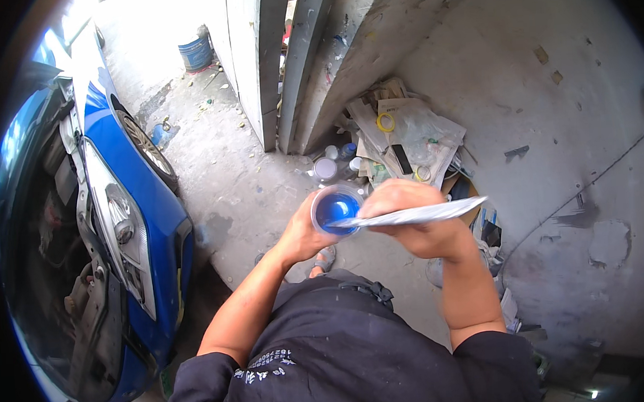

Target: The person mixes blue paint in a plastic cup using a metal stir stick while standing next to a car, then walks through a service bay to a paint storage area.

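At the torso's twelve o'clock, the left hand is holding a clear cup, presumably steadying its blue liquid; at three o'clock, the right hand is gripping a pale strip (blurred) across the cup.

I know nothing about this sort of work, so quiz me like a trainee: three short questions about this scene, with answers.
1. Which hand holds the cup of blue liquid?
2. True or false: the right hand is empty.
3. What lies on the scattered papers?
A) a car wheel
B) a yellow ring
C) a red bucket

Key:
1. The left hand.
2. False; it holds a pale flat thing, too blurred to name.
3. B.
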The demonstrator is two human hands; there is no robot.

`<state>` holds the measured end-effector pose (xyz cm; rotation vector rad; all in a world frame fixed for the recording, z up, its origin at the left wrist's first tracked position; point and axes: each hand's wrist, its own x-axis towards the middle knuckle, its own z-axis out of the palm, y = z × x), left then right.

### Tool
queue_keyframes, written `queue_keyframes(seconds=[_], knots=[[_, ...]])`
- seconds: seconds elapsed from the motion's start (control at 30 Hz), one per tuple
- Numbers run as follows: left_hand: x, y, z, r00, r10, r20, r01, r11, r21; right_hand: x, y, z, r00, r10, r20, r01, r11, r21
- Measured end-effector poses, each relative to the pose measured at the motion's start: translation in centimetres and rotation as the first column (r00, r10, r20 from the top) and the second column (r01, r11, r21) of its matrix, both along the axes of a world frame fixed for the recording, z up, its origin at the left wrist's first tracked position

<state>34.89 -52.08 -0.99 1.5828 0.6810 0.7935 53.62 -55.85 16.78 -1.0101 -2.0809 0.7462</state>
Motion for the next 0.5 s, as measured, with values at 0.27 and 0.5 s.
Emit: queue_keyframes(seconds=[0.27,0.5], knots=[[0.5,0.2,0.6,1.0,-0.018,-0.007,0.017,0.999,-0.048,-0.3,1.1,-1.0,0.998,-0.054,0.042,0.052,0.998,0.045],[1.2,-0.1,-0.6,0.984,0.177,-0.011,-0.177,0.984,-0.013,2.3,1.7,-0.5,0.927,-0.373,-0.045,0.367,0.924,-0.109]])
